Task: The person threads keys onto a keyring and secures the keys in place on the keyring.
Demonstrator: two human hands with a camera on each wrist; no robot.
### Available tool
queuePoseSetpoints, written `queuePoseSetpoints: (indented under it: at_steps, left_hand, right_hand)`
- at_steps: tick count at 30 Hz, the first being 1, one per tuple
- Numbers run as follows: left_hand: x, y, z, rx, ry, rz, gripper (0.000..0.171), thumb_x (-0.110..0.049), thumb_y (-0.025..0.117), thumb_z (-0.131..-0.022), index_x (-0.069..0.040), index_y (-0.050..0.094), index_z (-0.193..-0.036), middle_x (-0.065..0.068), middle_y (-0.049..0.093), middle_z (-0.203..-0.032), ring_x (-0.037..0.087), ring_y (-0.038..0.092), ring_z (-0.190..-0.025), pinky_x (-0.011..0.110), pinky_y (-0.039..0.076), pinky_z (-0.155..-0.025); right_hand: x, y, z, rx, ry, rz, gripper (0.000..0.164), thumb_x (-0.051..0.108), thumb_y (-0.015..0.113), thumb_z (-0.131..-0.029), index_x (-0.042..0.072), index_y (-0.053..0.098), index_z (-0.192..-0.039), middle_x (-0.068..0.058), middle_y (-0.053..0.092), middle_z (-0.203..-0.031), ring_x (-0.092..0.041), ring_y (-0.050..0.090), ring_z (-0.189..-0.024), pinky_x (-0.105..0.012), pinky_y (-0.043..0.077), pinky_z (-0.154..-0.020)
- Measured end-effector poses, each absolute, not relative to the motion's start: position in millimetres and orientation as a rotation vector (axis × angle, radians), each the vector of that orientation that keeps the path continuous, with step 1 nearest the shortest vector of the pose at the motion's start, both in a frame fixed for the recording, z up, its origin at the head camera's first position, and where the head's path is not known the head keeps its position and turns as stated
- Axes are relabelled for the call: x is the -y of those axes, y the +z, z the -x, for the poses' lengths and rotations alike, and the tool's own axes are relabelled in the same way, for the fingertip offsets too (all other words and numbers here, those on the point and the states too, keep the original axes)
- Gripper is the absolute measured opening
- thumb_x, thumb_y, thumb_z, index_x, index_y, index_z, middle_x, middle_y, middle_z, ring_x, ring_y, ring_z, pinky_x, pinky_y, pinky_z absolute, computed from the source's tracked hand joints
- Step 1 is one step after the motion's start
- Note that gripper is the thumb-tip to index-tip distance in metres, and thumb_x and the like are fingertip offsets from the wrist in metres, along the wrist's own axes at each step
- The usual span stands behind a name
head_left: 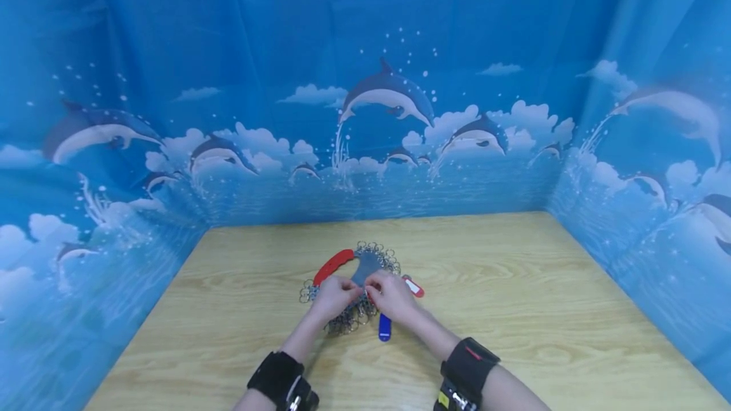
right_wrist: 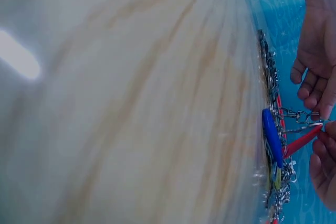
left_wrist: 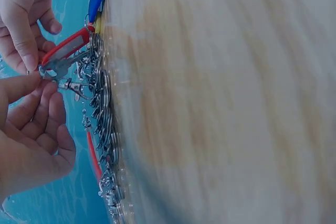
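My left hand (head_left: 335, 297) and right hand (head_left: 391, 295) meet fingertip to fingertip above a heap of metal key rings and clasps (head_left: 345, 321). Between them both pinch a small key ring (left_wrist: 34, 72), largely covered by the fingertips. A silver key (left_wrist: 59, 67), a red key tag (left_wrist: 68, 45) and a swivel clasp (left_wrist: 76, 87) hang at the pinch. In the right wrist view the clasp (right_wrist: 298, 115) leads toward the left fingertips, and the red tag (right_wrist: 303, 141) toward the right ones. Exactly which part each hand pinches is hard to tell.
A red curved strip (head_left: 334, 265) and a flat grey piece (head_left: 368, 264) lie among the rings. On the wooden table (head_left: 502, 322) a blue key tag (head_left: 385, 327) and a red tag with white label (head_left: 413, 286) sit by the right hand. A blue dolphin curtain (head_left: 274, 195) surrounds the table.
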State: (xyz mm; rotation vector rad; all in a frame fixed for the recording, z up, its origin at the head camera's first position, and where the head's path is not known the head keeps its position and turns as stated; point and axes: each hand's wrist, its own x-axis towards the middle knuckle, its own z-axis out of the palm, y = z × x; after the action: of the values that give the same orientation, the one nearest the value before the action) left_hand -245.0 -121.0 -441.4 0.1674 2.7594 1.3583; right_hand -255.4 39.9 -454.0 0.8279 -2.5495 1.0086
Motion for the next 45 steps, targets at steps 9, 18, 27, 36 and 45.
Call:
queuePoseSetpoints:
  at_steps: [9,18,27,36,45]
  left_hand:
    - [117.5,-440.1,241.2,-2.798,1.322,-0.227,0.013,-0.013,0.063,-0.083,-0.002,0.070,-0.079,-0.003,0.052,-0.061,0.010,0.044,-0.054,0.025,0.037,-0.051]
    - [115.3,-437.1,241.9,-2.832,1.299,-0.197,0.012,-0.013,0.063,-0.083,-0.003,0.070,-0.081,-0.001,0.055,-0.063,0.012,0.047,-0.056,0.025,0.038,-0.052]
    - [116.9,-437.1,246.8,-2.825,1.353,-0.177,0.012,-0.012,0.064,-0.081,-0.002,0.071,-0.082,0.002,0.062,-0.074,0.013,0.053,-0.066,0.027,0.042,-0.059]
    - [118.1,-439.4,239.1,-2.786,1.326,-0.245,0.012,-0.012,0.064,-0.083,-0.002,0.070,-0.081,0.000,0.059,-0.069,0.012,0.049,-0.060,0.027,0.040,-0.055]
    - [117.9,-440.6,241.0,-2.802,1.304,-0.217,0.012,-0.010,0.061,-0.085,-0.002,0.068,-0.079,-0.002,0.052,-0.063,0.011,0.045,-0.056,0.026,0.037,-0.051]
  right_hand:
    - [-39.8,-452.2,254.5,2.579,1.126,-0.725,0.003,0.007,0.065,-0.083,0.005,0.068,-0.084,-0.001,0.061,-0.079,-0.013,0.056,-0.070,-0.024,0.045,-0.063]
    - [-39.6,-451.5,256.5,2.561,1.026,-0.814,0.004,0.006,0.065,-0.082,0.004,0.067,-0.086,-0.003,0.062,-0.080,-0.016,0.057,-0.073,-0.027,0.046,-0.066]
    - [-40.8,-449.2,258.3,2.545,0.968,-0.844,0.004,0.009,0.065,-0.084,0.006,0.067,-0.086,0.000,0.062,-0.079,-0.014,0.056,-0.073,-0.026,0.044,-0.065]
    - [-40.6,-453.3,249.9,2.566,1.025,-0.779,0.004,0.007,0.065,-0.083,0.006,0.067,-0.086,0.000,0.060,-0.079,-0.012,0.054,-0.069,-0.024,0.043,-0.062]
    - [-39.5,-453.4,254.0,2.563,0.982,-0.816,0.005,0.011,0.065,-0.084,0.006,0.067,-0.084,0.001,0.059,-0.078,-0.012,0.055,-0.070,-0.025,0.044,-0.063]
